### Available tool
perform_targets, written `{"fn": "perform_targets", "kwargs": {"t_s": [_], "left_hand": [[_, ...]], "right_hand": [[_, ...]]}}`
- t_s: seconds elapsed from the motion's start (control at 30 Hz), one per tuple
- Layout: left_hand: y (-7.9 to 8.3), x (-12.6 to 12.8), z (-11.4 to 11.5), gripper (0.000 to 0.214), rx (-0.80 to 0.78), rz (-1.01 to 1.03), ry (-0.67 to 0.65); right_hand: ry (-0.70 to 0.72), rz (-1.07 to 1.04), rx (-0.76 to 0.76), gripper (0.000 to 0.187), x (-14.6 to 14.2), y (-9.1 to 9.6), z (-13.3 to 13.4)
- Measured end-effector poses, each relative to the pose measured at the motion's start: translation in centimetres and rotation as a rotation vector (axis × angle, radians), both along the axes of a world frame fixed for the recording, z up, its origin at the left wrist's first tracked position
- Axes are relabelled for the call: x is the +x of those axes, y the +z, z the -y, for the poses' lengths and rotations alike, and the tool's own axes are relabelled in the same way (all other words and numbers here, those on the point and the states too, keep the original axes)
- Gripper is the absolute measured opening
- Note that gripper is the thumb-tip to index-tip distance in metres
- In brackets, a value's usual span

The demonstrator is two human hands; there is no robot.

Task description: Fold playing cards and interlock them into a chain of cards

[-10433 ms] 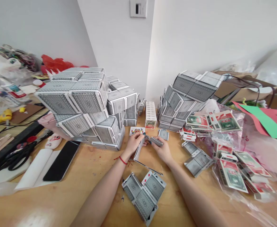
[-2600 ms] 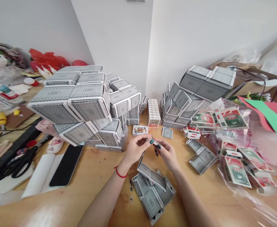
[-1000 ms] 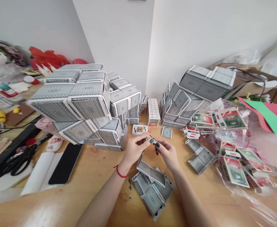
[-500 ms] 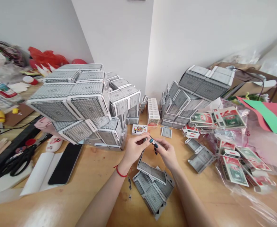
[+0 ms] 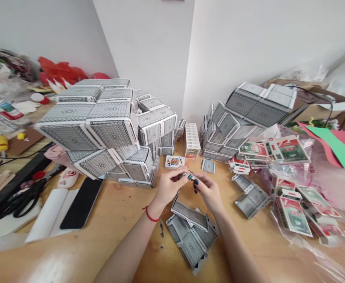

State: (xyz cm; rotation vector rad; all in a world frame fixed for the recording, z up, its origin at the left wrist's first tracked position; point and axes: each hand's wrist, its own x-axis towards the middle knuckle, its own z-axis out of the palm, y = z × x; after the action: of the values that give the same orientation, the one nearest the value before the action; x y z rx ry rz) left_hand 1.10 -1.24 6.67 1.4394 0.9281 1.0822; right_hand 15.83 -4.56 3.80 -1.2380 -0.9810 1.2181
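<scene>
**My left hand and right hand pinch a tiny card sliver just above the folded card assembly.**
My fingertips press together (they nearly hide the piece); a slip could drop it onto the assembly, while a careless elbow could topple the card tower beyond it.

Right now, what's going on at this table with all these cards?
A person's left hand and right hand pinch a small piece of card between their fingertips; its details are too small to make out. Below the hands, a folded assembly of grey-backed playing cards lies on the wooden table. Beyond them lies a face-up playing card, between a large stack of card boxes and another.
</scene>
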Motion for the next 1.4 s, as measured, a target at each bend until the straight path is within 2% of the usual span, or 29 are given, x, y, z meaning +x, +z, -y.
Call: {"fn": "perform_targets", "kwargs": {"t_s": [0.33,1.07,1.4], "left_hand": [[0.18,-0.44,-0.22,0.02,0.021,-0.029,-0.06],[0.44,-0.65,-0.15,0.024,0.04,-0.091,-0.159],[-0.17,-0.6,-0.11,0.029,0.019,-0.119,-0.181]], "right_hand": [[0.051,0.009,0.017,0.035,0.26,-0.21,-0.02],[0.039,-0.048,-0.012,0.037,-0.03,-0.34,-0.12],[0.06,-0.034,-0.034,0.038,0.04,-0.28,-0.12]]}}
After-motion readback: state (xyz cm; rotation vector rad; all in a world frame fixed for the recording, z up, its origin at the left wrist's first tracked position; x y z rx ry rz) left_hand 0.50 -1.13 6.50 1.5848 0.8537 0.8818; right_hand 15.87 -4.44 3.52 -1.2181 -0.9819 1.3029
